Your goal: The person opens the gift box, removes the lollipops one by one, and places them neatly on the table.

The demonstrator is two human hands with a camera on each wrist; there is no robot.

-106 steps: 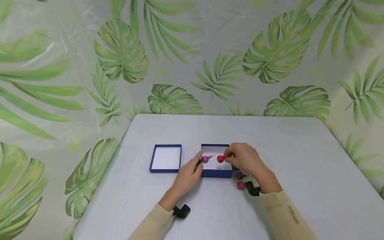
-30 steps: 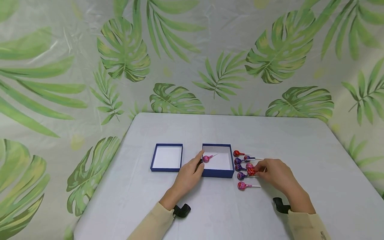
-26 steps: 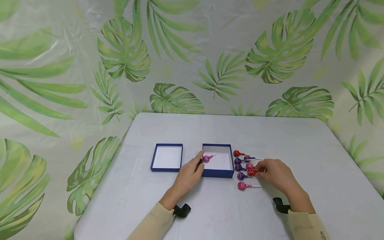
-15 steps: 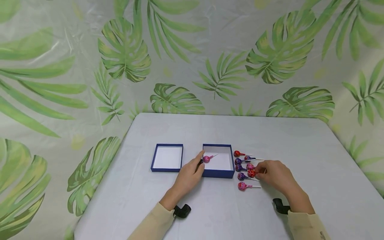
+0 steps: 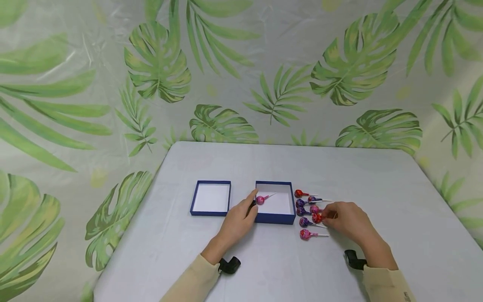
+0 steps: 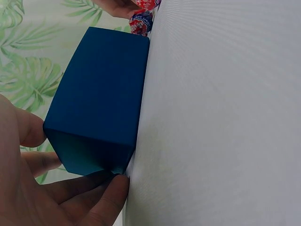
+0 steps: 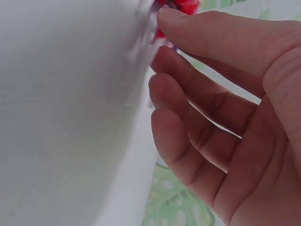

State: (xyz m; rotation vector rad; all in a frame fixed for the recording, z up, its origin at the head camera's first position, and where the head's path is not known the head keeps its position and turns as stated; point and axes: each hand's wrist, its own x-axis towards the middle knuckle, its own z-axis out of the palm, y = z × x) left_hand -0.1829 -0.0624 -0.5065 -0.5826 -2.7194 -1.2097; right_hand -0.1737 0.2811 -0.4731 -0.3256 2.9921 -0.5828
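Observation:
In the head view my left hand holds the left end of an open blue box with a white inside. Its fingers and thumb sit around that end, as the left wrist view shows on the blue wall. One pink lollipop lies inside the box, towards the left. To the right of the box, my right hand pinches a red lollipop by the stick end, low at the tabletop. Beside it lie a pink lollipop and a purple one.
A shallow blue-rimmed lid or tray lies left of the box, white side up. More lollipops rest along the box's right side, among them a red one and a pink one nearest me. A white cloth covers the table.
Since the oldest frame, my right hand has carried the red lollipop from over the box to the lollipops on its right. My left hand stays at the box. The last second shows almost no movement.

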